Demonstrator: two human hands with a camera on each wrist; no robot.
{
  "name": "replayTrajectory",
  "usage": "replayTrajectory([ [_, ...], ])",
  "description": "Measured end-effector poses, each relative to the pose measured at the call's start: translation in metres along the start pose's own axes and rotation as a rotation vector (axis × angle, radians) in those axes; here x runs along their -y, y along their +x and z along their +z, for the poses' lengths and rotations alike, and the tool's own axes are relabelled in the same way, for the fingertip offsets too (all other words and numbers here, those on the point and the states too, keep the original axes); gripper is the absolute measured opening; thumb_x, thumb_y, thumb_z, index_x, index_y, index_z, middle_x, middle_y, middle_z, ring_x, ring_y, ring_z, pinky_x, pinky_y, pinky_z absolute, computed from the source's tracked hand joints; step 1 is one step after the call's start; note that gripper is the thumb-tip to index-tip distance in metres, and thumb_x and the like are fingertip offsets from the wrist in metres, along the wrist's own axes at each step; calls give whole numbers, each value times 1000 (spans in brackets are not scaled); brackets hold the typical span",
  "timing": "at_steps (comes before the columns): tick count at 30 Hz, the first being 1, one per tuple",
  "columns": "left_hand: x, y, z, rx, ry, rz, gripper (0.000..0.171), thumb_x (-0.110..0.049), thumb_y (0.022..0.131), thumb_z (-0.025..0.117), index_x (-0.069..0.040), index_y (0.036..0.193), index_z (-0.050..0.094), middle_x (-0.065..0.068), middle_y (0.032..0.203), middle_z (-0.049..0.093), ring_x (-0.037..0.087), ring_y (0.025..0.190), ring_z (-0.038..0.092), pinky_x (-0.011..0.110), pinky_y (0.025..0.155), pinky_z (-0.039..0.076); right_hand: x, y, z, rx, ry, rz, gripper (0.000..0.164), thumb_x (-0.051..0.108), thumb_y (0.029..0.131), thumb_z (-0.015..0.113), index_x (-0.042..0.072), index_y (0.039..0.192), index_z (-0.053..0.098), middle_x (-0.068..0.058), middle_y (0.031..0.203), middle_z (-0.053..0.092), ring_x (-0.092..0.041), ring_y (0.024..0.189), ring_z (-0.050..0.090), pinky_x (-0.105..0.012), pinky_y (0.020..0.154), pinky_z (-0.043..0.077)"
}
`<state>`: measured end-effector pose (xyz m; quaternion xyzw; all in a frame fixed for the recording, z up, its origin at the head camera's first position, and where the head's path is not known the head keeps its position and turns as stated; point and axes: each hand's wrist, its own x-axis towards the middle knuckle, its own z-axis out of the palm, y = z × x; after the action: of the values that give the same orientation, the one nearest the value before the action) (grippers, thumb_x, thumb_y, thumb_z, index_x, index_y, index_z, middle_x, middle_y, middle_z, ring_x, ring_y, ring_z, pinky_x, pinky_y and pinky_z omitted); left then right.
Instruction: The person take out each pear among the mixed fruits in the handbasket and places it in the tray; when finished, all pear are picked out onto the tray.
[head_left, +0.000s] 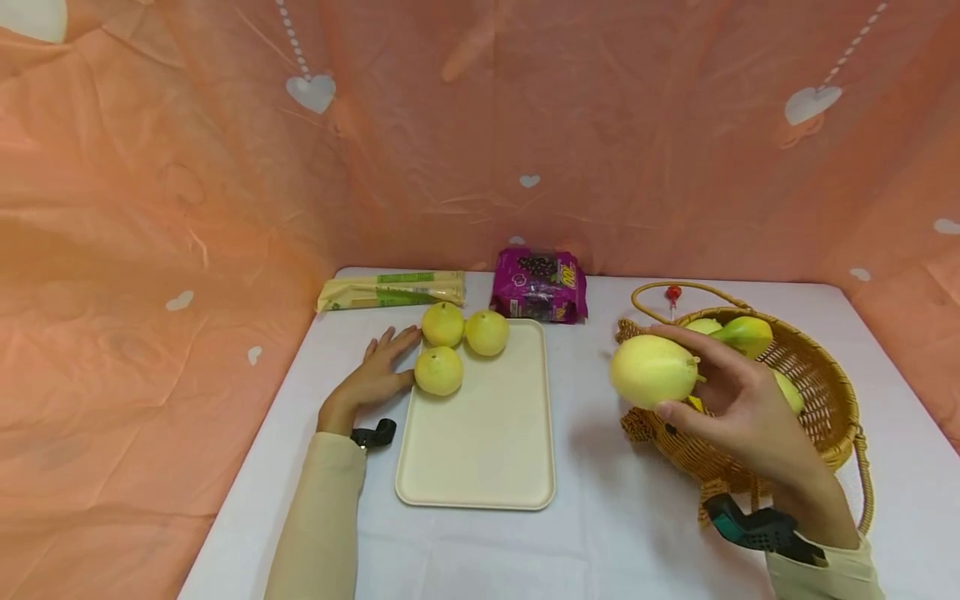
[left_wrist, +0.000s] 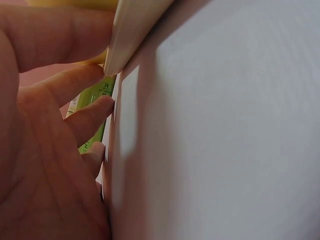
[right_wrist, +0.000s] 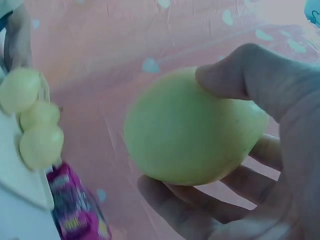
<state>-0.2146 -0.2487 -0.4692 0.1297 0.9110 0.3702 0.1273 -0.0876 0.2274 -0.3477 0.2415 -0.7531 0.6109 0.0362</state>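
Note:
In the head view my right hand (head_left: 738,408) holds a pale yellow melon (head_left: 652,371) in the air, just left of the wicker basket (head_left: 840,392). The right wrist view shows the thumb on one side of the melon (right_wrist: 190,130) and fingers on the other. My left hand (head_left: 375,379) rests at the left edge of a cream tray (head_left: 487,450), its fingers extended. In the left wrist view the thumb and a fingertip touch the tray's rim (left_wrist: 117,45). Three more yellow melons (head_left: 438,371) sit grouped at the tray's upper left.
Inside the basket lie a yellow-green elongated fruit (head_left: 746,336) and more pale melons (head_left: 789,393). A purple packet (head_left: 538,286) stands behind the tray, with a long yellow-green package (head_left: 397,290) to its left. A red lollipop (head_left: 672,293) shows by the basket's far handle.

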Motion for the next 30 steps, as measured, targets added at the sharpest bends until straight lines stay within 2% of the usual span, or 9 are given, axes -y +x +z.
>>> replayTrajectory([
  [7,-1,1,0,4,-10,-2,79,-15,98,64,-9,172,35,16,182,24,40,172,-4,59,138,-11,1,27,28,46,-2,-36,81,-22,85,79,2,159,53,-18,158,57,-16,132,70,-25,107,60],
  [10,-2,1,0,2,-8,7,79,-15,98,64,-7,171,36,17,182,25,42,172,-3,60,137,-11,3,37,39,65,1,-19,80,-18,87,80,6,159,53,-16,157,57,-19,128,71,-26,102,63],
  [14,-3,0,-1,3,-7,7,79,-15,97,64,-6,171,36,18,182,25,42,172,-3,61,137,-11,5,50,56,78,17,20,78,-10,89,84,12,157,55,-10,156,58,-23,132,67,-27,106,61],
  [19,-2,0,-2,7,0,-3,79,-14,98,63,-7,172,35,16,182,24,41,172,-4,60,137,-11,4,69,76,94,51,-3,76,-9,87,86,10,155,57,-6,153,62,-25,136,64,-30,115,56],
  [25,0,0,-1,5,-10,-1,78,-13,98,63,-8,172,36,15,183,24,41,172,-5,61,137,-12,-6,86,97,122,51,-55,72,-6,88,84,9,154,58,-8,152,64,-24,135,64,-31,113,58],
  [30,0,-1,0,0,-6,5,78,-11,97,62,-8,171,37,16,183,24,41,172,-4,61,137,-12,-21,95,111,119,32,-29,70,-1,90,85,6,154,59,-10,152,65,-25,134,65,-29,109,60],
])
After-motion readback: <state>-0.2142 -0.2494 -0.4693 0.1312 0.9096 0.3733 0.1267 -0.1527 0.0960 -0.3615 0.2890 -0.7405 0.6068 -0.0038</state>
